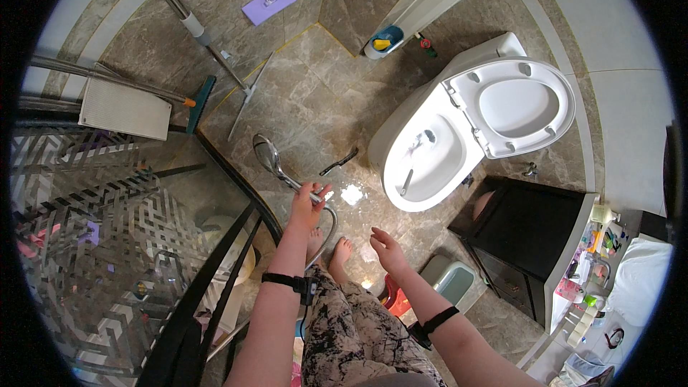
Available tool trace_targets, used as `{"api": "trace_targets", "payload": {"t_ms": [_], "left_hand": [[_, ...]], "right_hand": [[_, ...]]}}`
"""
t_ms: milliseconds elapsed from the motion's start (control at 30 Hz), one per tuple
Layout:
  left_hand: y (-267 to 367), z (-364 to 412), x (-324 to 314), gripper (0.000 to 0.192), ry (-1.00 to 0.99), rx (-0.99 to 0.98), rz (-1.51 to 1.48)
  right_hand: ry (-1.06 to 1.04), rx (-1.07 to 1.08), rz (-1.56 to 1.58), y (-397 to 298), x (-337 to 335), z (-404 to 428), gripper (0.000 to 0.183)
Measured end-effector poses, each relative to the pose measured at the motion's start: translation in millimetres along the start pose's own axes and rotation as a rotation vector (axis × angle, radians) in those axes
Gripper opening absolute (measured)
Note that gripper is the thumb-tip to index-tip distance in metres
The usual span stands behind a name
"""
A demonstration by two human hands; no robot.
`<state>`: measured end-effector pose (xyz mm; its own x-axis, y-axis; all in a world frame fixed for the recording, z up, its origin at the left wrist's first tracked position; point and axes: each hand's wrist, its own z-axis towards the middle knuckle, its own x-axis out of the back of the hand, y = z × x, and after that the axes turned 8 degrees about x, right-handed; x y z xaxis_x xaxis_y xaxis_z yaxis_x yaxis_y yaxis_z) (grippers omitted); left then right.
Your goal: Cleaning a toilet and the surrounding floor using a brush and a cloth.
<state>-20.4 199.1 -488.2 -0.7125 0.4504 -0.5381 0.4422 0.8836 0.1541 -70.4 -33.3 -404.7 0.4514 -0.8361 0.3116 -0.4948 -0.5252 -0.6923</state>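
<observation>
My left hand (307, 207) grips the handle of a chrome shower head (266, 155), whose round head points away from me over the floor. Its metal hose (332, 228) curls down beside my feet. My right hand (389, 251) is empty, fingers loosely extended, above the tiles between my feet and the toilet. A white toilet (395, 172) stands ahead to the right with its seat and lid (564, 102) raised. In the bowl lies a brush with a grey handle (407, 183). A dark slim object (338, 162), perhaps a brush or comb, rests on the floor.
A floor squeegee (247, 91), a green-headed scrub brush (201, 105) and a purple flat mop (269, 4) lean at the left walls. Glass shower panel (107, 226) edges the left. A black cabinet (529, 231), a grey-green bin (447, 279) and a red basin (396, 298) stand right.
</observation>
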Motion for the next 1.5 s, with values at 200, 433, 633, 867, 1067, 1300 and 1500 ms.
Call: {"api": "trace_targets", "payload": {"t_ms": [200,433,633,867,1067,1300,1500], "left_hand": [[-1,-15,34,0.014,0.121,-0.054,-0.139],[1,-15,60,0.014,0.201,-0.086,-0.256],[6,15,48,0.013,0.130,-0.096,-0.330],[18,43,64,0.016,0.178,-0.027,-0.443],[21,39,84,0.018,0.091,-0.157,-0.585],[14,48,118,0.025,0.063,-0.166,-0.661],[-9,60,112,0.020,0.098,-0.091,-0.584]], "right_hand": [[0.001,-0.004,0.023,-6,-2,-6,0.043],[0.015,-0.001,0.014,6,0,-6,0.042],[0.022,-0.049,0.022,3,3,-10,0.043],[0.040,-0.065,0.057,11,7,1,0.043],[0.005,-0.083,0.036,16,2,2,0.042],[-0.010,-0.005,0.078,25,-27,23,0.040],[-0.016,0.033,0.052,33,-37,33,0.040]]}}
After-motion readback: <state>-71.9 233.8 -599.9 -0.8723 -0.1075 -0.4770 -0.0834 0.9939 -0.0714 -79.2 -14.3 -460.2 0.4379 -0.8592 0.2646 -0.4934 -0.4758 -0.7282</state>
